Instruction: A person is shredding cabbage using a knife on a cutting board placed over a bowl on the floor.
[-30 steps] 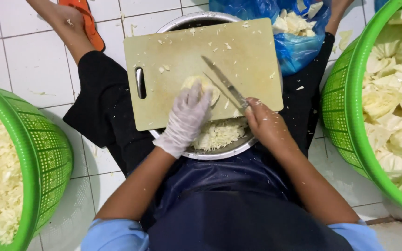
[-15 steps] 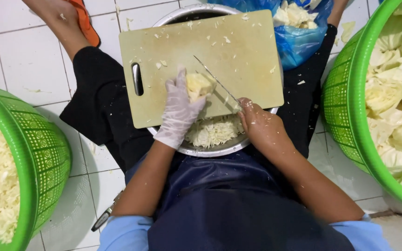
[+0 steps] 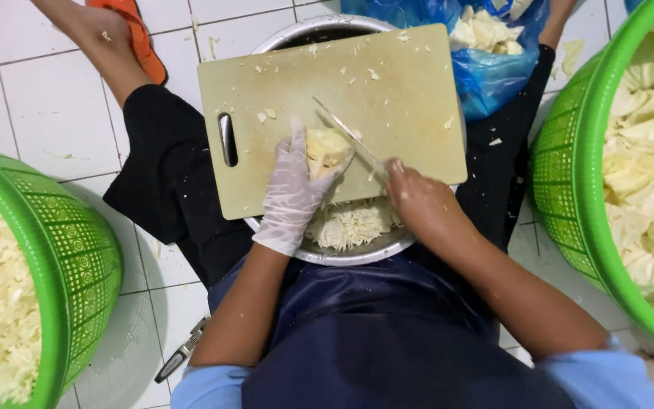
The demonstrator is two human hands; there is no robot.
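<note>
A pale cutting board (image 3: pixel 281 83) lies across a metal bowl (image 3: pixel 357 254) between my knees. My left hand (image 3: pixel 291 193), in a clear thin glove, grips a small cabbage piece (image 3: pixel 325 148) and tilts it up off the board's near edge. My bare right hand (image 3: pixel 418 201) holds a knife (image 3: pixel 350 136) whose blade rests against the piece's right side, pointing away to the upper left. Shredded cabbage (image 3: pixel 350 223) lies in the bowl just under the board's edge.
A green basket (image 3: pixel 77 265) of shredded cabbage stands at my left. At my right, another green basket (image 3: pixel 562 167) holds large cabbage chunks. A blue plastic bag (image 3: pixel 493 68) with cabbage pieces sits beyond the board. A small tool (image 3: pixel 182 352) lies on the white tiled floor.
My left hand has lifted the cabbage piece from flat on the board and turned it upright. The knife has stayed close against it on the right.
</note>
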